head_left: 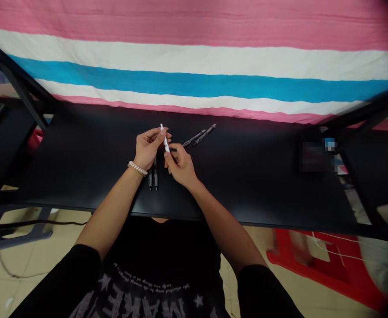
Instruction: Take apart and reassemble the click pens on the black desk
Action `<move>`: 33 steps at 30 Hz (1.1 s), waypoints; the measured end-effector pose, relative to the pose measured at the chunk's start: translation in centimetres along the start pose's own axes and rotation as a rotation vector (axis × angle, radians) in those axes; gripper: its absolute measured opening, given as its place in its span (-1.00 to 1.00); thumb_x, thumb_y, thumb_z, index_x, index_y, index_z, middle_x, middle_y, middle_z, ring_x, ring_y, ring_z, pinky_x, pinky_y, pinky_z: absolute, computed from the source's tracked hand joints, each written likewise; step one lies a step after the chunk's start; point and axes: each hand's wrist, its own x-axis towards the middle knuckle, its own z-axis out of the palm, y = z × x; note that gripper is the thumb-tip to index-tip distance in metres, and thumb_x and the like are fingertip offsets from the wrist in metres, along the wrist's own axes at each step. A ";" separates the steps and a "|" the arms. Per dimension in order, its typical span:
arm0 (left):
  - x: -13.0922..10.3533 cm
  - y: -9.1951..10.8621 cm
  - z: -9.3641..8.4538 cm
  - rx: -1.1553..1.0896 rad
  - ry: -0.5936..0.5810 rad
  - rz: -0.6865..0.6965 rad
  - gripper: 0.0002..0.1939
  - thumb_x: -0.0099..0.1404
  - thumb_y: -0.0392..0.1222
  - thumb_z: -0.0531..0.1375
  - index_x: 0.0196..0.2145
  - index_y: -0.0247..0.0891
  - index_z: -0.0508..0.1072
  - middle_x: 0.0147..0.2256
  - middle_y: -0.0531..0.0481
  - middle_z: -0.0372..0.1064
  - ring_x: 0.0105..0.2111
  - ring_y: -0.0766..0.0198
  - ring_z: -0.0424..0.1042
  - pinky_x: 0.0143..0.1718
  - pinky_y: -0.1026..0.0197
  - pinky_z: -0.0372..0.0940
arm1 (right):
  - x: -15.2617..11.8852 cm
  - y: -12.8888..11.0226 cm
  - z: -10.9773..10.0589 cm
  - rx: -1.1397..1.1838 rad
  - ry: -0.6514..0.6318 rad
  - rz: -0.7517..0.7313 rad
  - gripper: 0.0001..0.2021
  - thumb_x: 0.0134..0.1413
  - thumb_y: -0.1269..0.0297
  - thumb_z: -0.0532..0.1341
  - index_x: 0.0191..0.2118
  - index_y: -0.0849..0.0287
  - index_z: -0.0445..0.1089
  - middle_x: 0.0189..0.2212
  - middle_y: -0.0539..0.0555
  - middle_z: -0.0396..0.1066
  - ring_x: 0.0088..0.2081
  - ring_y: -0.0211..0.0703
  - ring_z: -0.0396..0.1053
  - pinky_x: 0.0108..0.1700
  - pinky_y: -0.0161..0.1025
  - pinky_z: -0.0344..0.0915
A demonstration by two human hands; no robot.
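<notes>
Both hands hold a white pen [166, 143] above the black table. My left hand [149, 142], with a braided bracelet on its wrist, is closed on the upper part, thumb pressed to the barrel. Around the lower end, the fingers of my right hand [181, 165] are closed. Two dark pens with grey grips [153, 179] lie side by side just below my left hand, their far ends hidden by it. Beyond my right hand lie two more pens [204, 135], slanting to the upper right; the hand covers part of the nearer one.
The black table [247, 176] has a striped pink, white and blue cloth [214, 86] hanging along its back. Black metal frame bars [23, 95] stand at both sides. A red stool [333, 265] is below on the right, a grey stool [38, 232] on the left.
</notes>
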 end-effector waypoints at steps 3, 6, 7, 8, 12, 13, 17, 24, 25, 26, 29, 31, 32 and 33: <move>0.0 0.1 0.1 -0.018 -0.003 0.003 -0.65 0.08 0.03 0.44 -0.27 -0.28 0.61 -0.37 -0.08 0.55 -0.41 0.34 0.52 -0.34 0.29 0.43 | 0.0 0.0 0.0 -0.006 0.002 0.000 -0.71 0.28 0.01 0.12 -0.09 0.12 0.24 -0.58 -0.10 0.35 -0.58 -0.32 0.31 -0.51 -0.37 0.20; 0.0 0.1 0.1 -0.029 -0.007 0.002 -0.66 0.08 0.02 0.45 -0.28 -0.28 0.61 -0.38 -0.07 0.55 -0.42 0.35 0.52 -0.34 0.30 0.43 | 0.0 0.0 0.0 -0.014 0.003 0.002 -0.75 0.28 0.05 0.13 -0.10 0.12 0.24 -0.58 -0.10 0.36 -0.58 -0.32 0.30 -0.51 -0.37 0.20; 0.0 0.1 0.1 -0.029 -0.008 0.000 -0.66 0.08 0.02 0.45 -0.28 -0.28 0.61 -0.38 -0.07 0.55 -0.42 0.35 0.52 -0.33 0.30 0.43 | 0.0 0.0 0.0 -0.016 0.003 0.003 -0.75 0.28 0.05 0.13 -0.10 0.12 0.25 -0.58 -0.10 0.36 -0.58 -0.32 0.30 -0.52 -0.37 0.20; 0.0 0.1 0.1 -0.028 -0.008 -0.002 -0.65 0.08 0.02 0.45 -0.28 -0.28 0.61 -0.38 -0.07 0.55 -0.42 0.35 0.51 -0.33 0.30 0.43 | 0.0 0.0 0.0 -0.017 0.004 0.005 -0.75 0.27 0.06 0.13 -0.10 0.12 0.25 -0.58 -0.10 0.36 -0.58 -0.32 0.30 -0.52 -0.37 0.20; -0.1 0.1 0.1 -0.018 -0.004 -0.003 -0.64 0.07 0.03 0.44 -0.27 -0.28 0.61 -0.38 -0.06 0.54 -0.42 0.35 0.51 -0.34 0.30 0.42 | 0.0 -0.1 0.0 -0.014 0.004 0.005 -0.75 0.27 0.05 0.14 -0.10 0.11 0.25 -0.58 -0.11 0.35 -0.59 -0.32 0.30 -0.53 -0.37 0.20; -0.1 0.1 0.1 -0.016 -0.003 -0.001 -0.64 0.07 0.03 0.44 -0.28 -0.28 0.61 -0.38 -0.06 0.54 -0.42 0.35 0.51 -0.34 0.30 0.42 | 0.0 -0.1 0.0 -0.015 0.006 0.006 -0.75 0.27 0.05 0.14 -0.10 0.11 0.25 -0.58 -0.11 0.35 -0.59 -0.32 0.30 -0.53 -0.37 0.20; -0.1 0.1 0.1 -0.007 -0.003 -0.003 -0.65 0.08 0.04 0.44 -0.28 -0.26 0.61 -0.38 -0.07 0.55 -0.42 0.34 0.51 -0.35 0.30 0.42 | 0.0 -0.3 -0.1 -0.024 0.009 0.013 -0.76 0.26 0.06 0.14 -0.12 0.11 0.25 -0.59 -0.11 0.35 -0.59 -0.32 0.30 -0.52 -0.36 0.21; -0.1 0.0 0.1 -0.010 -0.004 0.002 -0.65 0.08 0.03 0.44 -0.28 -0.27 0.61 -0.37 -0.08 0.55 -0.41 0.33 0.52 -0.33 0.29 0.42 | -0.1 -0.3 -0.1 -0.017 0.007 0.017 -0.77 0.26 0.07 0.14 -0.12 0.11 0.24 -0.59 -0.11 0.35 -0.59 -0.31 0.32 -0.51 -0.36 0.22; -0.1 0.0 0.1 -0.005 -0.003 0.001 -0.65 0.08 0.04 0.44 -0.28 -0.27 0.60 -0.37 -0.08 0.55 -0.41 0.33 0.52 -0.33 0.28 0.43 | -0.1 -0.3 0.0 -0.016 0.007 0.016 -0.77 0.26 0.08 0.15 -0.12 0.11 0.24 -0.59 -0.11 0.35 -0.59 -0.31 0.33 -0.51 -0.36 0.23; -0.1 0.1 0.1 0.001 -0.004 -0.001 -0.64 0.07 0.05 0.44 -0.28 -0.26 0.60 -0.37 -0.08 0.55 -0.40 0.33 0.52 -0.32 0.27 0.43 | -0.1 -0.3 0.0 -0.016 0.006 0.015 -0.78 0.26 0.09 0.15 -0.12 0.11 0.24 -0.59 -0.11 0.35 -0.58 -0.31 0.33 -0.51 -0.36 0.23; -0.1 0.1 0.1 0.014 -0.005 -0.004 -0.63 0.07 0.06 0.44 -0.27 -0.26 0.60 -0.37 -0.07 0.55 -0.39 0.32 0.52 -0.31 0.26 0.43 | -0.1 -0.3 0.0 -0.018 0.006 0.014 -0.80 0.26 0.12 0.14 -0.12 0.11 0.24 -0.59 -0.11 0.36 -0.58 -0.31 0.34 -0.51 -0.36 0.23; -0.1 0.1 0.1 0.015 -0.002 -0.005 -0.63 0.08 0.06 0.44 -0.27 -0.26 0.60 -0.37 -0.07 0.55 -0.40 0.33 0.51 -0.32 0.27 0.43 | -0.1 -0.4 -0.1 -0.019 0.005 0.015 -0.81 0.26 0.13 0.14 -0.12 0.11 0.24 -0.59 -0.11 0.36 -0.59 -0.31 0.33 -0.51 -0.35 0.24; -0.1 0.1 0.1 0.013 0.000 -0.004 -0.64 0.08 0.06 0.44 -0.28 -0.26 0.60 -0.37 -0.07 0.55 -0.41 0.33 0.51 -0.32 0.28 0.42 | -0.1 -0.4 -0.1 -0.018 0.006 0.015 -0.81 0.26 0.13 0.14 -0.12 0.11 0.24 -0.59 -0.11 0.35 -0.59 -0.31 0.33 -0.51 -0.35 0.24; -0.1 0.1 0.1 0.008 -0.001 -0.002 -0.64 0.08 0.05 0.44 -0.28 -0.26 0.60 -0.37 -0.07 0.55 -0.41 0.34 0.51 -0.33 0.28 0.42 | -0.1 -0.4 -0.1 -0.017 0.007 0.015 -0.81 0.25 0.13 0.14 -0.13 0.11 0.24 -0.59 -0.11 0.35 -0.59 -0.31 0.33 -0.51 -0.35 0.25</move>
